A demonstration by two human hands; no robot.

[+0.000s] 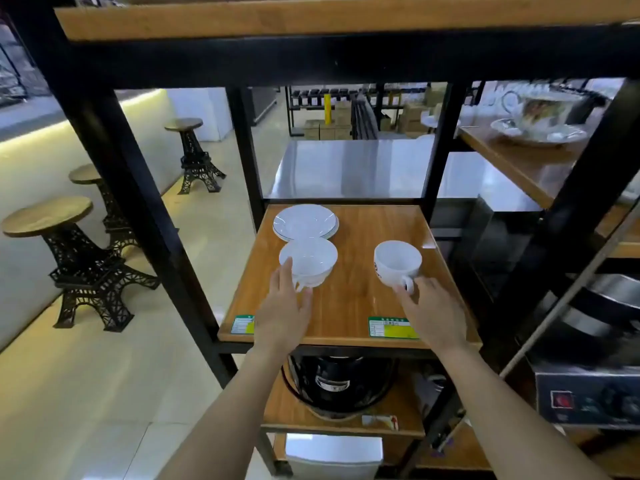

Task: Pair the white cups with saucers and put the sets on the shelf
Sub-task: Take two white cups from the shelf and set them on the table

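Two white cups stand on the middle wooden shelf (349,306). The left cup (308,259) sits just in front of a stack of white saucers (305,221) at the shelf's back left. The right cup (397,261), with a dark mark on its side, stands alone at the right. My left hand (284,313) reaches in with its fingers spread, the thumb against the left cup's side and a fingertip at its handle. The thumb and fingers of my right hand (433,310) lie on either side of the right cup's handle. Both cups rest on the board.
Black steel uprights (138,202) frame the shelf, and a wooden board (311,19) hangs close overhead. A decorated cup on a saucer (540,123) sits on the neighbouring shelf at right. A black appliance (336,382) is on the shelf below. Tower-shaped stools (86,265) stand at left.
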